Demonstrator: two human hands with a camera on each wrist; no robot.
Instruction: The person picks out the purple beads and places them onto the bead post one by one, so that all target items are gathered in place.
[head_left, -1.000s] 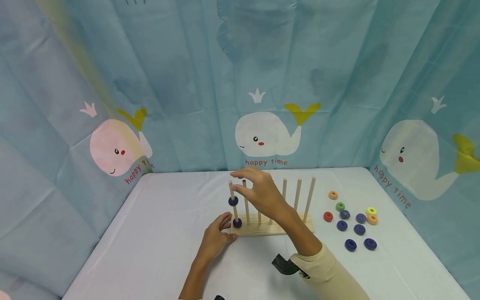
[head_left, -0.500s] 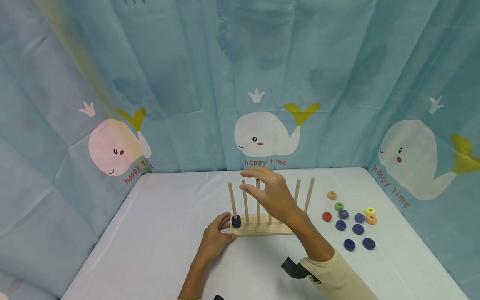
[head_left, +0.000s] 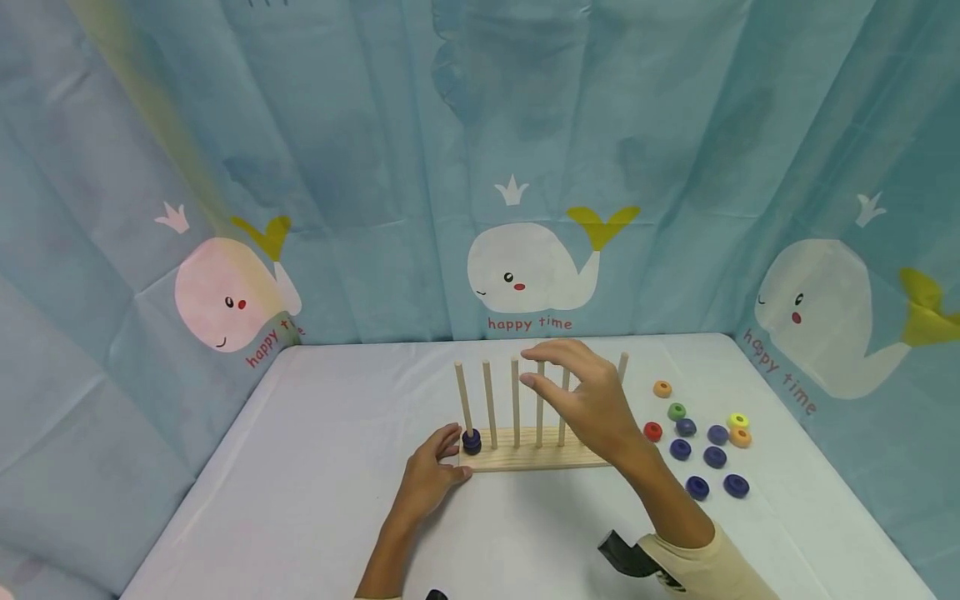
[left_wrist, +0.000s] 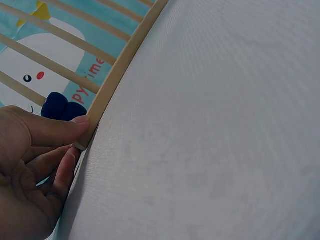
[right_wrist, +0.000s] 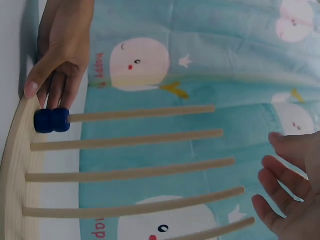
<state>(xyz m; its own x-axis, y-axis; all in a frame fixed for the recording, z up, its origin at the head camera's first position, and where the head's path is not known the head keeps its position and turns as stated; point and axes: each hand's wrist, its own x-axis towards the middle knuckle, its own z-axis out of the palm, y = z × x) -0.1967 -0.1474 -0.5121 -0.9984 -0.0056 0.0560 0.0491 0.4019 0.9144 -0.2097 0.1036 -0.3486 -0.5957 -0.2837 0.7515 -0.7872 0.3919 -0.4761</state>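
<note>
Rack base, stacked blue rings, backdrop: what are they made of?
Rack base: likely bare wood, matte; grain shows.
Stacked blue rings: painted wood or plastic, can't tell; smooth, even colour.
Backdrop: printed fabric or thin plastic sheet, with soft folds and creases.

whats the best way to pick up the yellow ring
Probably pinch the yellow ring by the left and right edges of its outer rim, coming straight down from above: it looks to lie flat with its hole facing up, and an orange ring crowds its near side.
</note>
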